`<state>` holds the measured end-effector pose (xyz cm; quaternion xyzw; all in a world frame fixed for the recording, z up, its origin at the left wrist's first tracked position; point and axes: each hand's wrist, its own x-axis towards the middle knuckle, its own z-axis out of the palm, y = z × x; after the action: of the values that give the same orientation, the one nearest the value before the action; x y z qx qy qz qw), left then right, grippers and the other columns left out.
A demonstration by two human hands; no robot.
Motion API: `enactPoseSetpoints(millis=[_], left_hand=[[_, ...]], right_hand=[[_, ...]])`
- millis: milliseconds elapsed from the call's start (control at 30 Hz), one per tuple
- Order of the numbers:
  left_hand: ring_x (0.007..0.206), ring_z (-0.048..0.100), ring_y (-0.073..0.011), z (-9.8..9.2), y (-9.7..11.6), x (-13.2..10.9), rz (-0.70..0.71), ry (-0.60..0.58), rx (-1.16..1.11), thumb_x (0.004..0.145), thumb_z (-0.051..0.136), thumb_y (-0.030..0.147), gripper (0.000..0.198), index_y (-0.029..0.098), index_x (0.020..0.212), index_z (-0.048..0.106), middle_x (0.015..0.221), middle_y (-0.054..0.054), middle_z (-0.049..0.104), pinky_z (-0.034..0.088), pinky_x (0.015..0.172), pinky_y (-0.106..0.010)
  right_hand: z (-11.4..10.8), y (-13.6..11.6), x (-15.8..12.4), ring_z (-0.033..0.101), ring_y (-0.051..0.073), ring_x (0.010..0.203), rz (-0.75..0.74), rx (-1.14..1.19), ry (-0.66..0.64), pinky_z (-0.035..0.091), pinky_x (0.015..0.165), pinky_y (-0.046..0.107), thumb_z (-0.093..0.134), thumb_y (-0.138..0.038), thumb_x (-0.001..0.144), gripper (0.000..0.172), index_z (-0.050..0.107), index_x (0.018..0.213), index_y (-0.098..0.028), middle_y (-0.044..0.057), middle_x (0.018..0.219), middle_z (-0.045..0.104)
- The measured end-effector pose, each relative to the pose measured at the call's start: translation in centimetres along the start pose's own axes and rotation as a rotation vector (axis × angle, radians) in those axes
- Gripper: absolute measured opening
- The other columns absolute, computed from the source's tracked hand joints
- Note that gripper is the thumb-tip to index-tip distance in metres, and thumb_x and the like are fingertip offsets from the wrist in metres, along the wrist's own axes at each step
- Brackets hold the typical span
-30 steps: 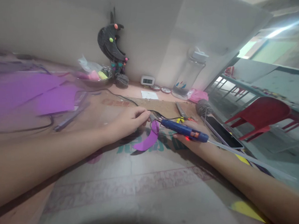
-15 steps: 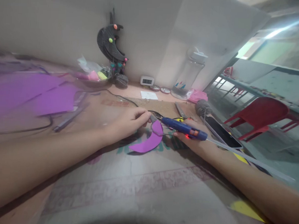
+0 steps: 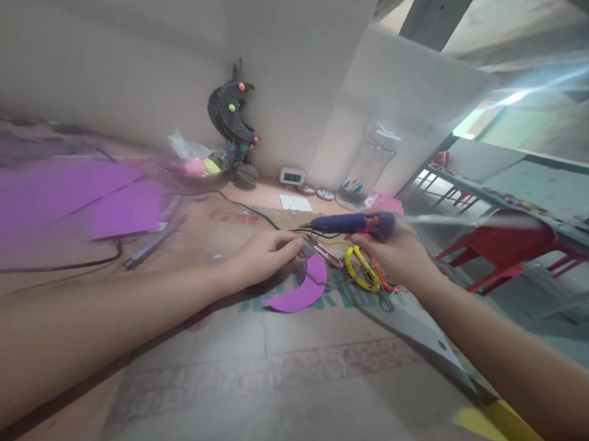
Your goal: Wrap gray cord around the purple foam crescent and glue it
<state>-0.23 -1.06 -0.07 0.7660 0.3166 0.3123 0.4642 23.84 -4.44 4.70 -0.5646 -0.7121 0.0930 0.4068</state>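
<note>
My left hand (image 3: pixel 273 255) is closed in a pinch on the upper tip of a purple crescent (image 3: pixel 313 286). Grey yarn shows at that tip, partly hidden by the fingers. My right hand (image 3: pixel 404 252) grips a blue hot glue gun (image 3: pixel 341 223), its nozzle pointing left, just above the left fingertips. A clear glue stick (image 3: pixel 442 220), blurred, sticks out of its rear. Beneath the gun lie a yellow-handled tool (image 3: pixel 362 270) and an orange-handled one (image 3: pixel 383 276), with loose yarn across them.
Purple sheets (image 3: pixel 122 201) lie on the left beside a cutter-like tool (image 3: pixel 155 243) and a black cord (image 3: pixel 74 271). Along the wall stand a bowl (image 3: pixel 198 176), a black crescent ornament (image 3: pixel 231 112), a small clock (image 3: pixel 291 175) and a bottle (image 3: pixel 369 172). A red chair (image 3: pixel 510 242) is at right.
The glue gun and my right hand have lifted up and away from the crescent, uncovering the yellow and orange handles. My left hand keeps its pinch. The camera view has tilted slightly upward.
</note>
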Motion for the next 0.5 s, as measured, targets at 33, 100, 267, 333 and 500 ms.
enactPoseSetpoints(millis=[33, 100, 267, 333, 500], left_hand=[[0.05, 0.045, -0.0113, 0.1, 0.0, 0.0, 0.003, 0.0, -0.006, 0.092, 0.04, 0.044, 0.036, 0.019, 0.067, 0.049, 0.057, 0.003, 0.05, 0.033, 0.049, -0.024], [0.05, 0.046, -0.0116, 0.1, 0.0, 0.0, 0.016, 0.006, 0.011, 0.092, 0.04, 0.044, 0.036, 0.019, 0.066, 0.049, 0.055, 0.003, 0.05, 0.034, 0.049, -0.024], [0.053, 0.05, -0.0128, 0.1, -0.1, 0.1, 0.031, 0.013, 0.058, 0.092, 0.04, 0.044, 0.037, 0.019, 0.066, 0.05, 0.057, 0.002, 0.054, 0.037, 0.052, -0.024], [0.052, 0.05, -0.0127, 0.0, -0.2, 0.1, 0.026, 0.012, 0.066, 0.092, 0.04, 0.044, 0.037, 0.019, 0.066, 0.05, 0.056, 0.003, 0.054, 0.037, 0.052, -0.024], [0.052, 0.05, -0.013, 0.0, -0.2, 0.1, -0.009, -0.016, 0.047, 0.092, 0.039, 0.043, 0.035, 0.019, 0.07, 0.054, 0.056, 0.003, 0.054, 0.037, 0.051, -0.024]], right_hand=[[0.2, -0.1, 1.1, 0.066, 0.025, 0.087, 0.005, -0.053, -0.009, 0.05, 0.081, 0.038, 0.071, -0.037, 0.074, 0.031, 0.063, 0.096, -0.018, 0.007, 0.089, 0.07], [1.1, 0.2, 3.6, 0.064, 0.027, 0.094, 0.01, -0.089, 0.007, 0.048, 0.086, 0.039, 0.066, -0.038, 0.078, 0.03, 0.065, 0.097, -0.015, 0.009, 0.096, 0.07], [4.7, 2.9, 10.4, 0.063, 0.022, 0.096, 0.004, -0.058, -0.113, 0.048, 0.09, 0.036, 0.059, -0.03, 0.087, 0.025, 0.065, 0.104, -0.013, 0.008, 0.099, 0.071], [6.1, 4.2, 12.5, 0.064, 0.02, 0.087, 0.038, -0.063, -0.164, 0.05, 0.083, 0.035, 0.059, -0.027, 0.088, 0.024, 0.065, 0.105, -0.011, 0.008, 0.092, 0.071], [8.4, 6.8, 15.1, 0.064, 0.016, 0.085, 0.092, -0.063, -0.27, 0.055, 0.075, 0.034, 0.056, -0.032, 0.094, 0.027, 0.06, 0.112, -0.013, 0.006, 0.101, 0.065]])
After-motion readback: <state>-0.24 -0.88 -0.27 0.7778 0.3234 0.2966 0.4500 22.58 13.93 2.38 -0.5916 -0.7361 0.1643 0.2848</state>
